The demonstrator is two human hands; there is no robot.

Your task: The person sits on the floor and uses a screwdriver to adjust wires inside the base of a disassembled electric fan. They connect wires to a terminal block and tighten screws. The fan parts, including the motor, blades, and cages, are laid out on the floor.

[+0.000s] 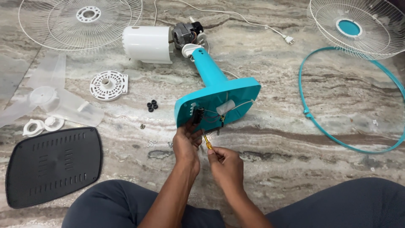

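At the centre of the frame, the right hand [228, 162] has its fingers closed round a yellow-handled screwdriver [206, 141], tip angled up-left toward the wiring, while the left hand [186, 141] pinches the lower edge of the teal fan base [219, 101]. That open underside lies just above both hands, its stem running up-left to the motor [186, 33]. Around it on the marble floor [295, 139] lie grilles, blade and black cover [52, 164].

– what is being worked on?
– a teal fan base [223, 90], laid on its side on the marble floor, its open underside with wires and a white cylinder turned toward the person.
– and the tool?
– a yellow-handled screwdriver [206, 141], its tip pointed up at the base's lower edge.
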